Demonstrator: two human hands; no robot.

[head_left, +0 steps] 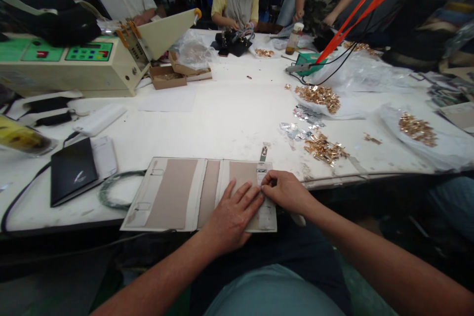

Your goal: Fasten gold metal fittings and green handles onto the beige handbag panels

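Note:
A flat folder-like cover (177,195) with beige panels and pale borders lies opened out at the table's front edge. On its right panel my left hand (235,215) rests palm down, fingers stretched out. Against that panel's right strip my right hand (287,190) has its thumb and fingertips pinched together. Whatever sits between those fingertips is hidden. Just beyond them a small metal fitting (261,170) is on the strip, and a metal clasp piece (263,153) lies past the cover's far edge. Thin wire-like loops (143,206) show on the left panel.
Gold-coloured metal pieces (324,148) lie heaped to the right, beside silver plates (296,131). A black booklet (74,170) and a green coil (111,190) are at left. A beige machine (70,71) stands behind them. Co-workers (237,2) are across the table (222,108).

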